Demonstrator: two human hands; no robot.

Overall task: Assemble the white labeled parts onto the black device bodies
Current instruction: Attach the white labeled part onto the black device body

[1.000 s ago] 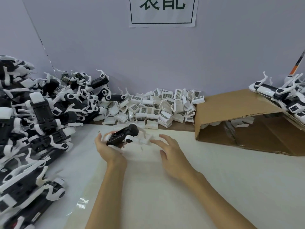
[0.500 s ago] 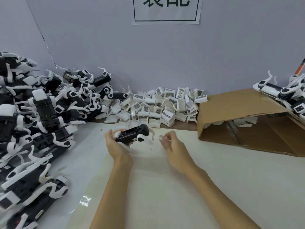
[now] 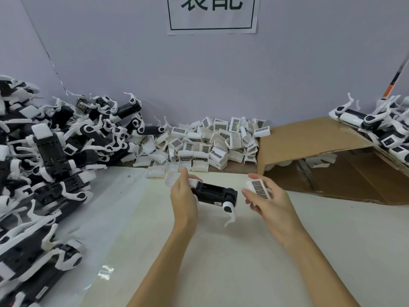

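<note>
I had the left hand [image 3: 184, 197] gripping the black device body [image 3: 213, 192] by its near end above the counter [image 3: 221, 262], and the right hand [image 3: 269, 201] at its 3 o'clock, just apart, fingers curled round a white labeled part [image 3: 257, 188]. Held by one end, the body could have twisted when pressed, seating the part skewed. Open counter lay toward 6 o'clock; the cardboard box [image 3: 309, 138] crowded 2 o'clock and the pile of device bodies [image 3: 44, 173] 9 o'clock.
</note>
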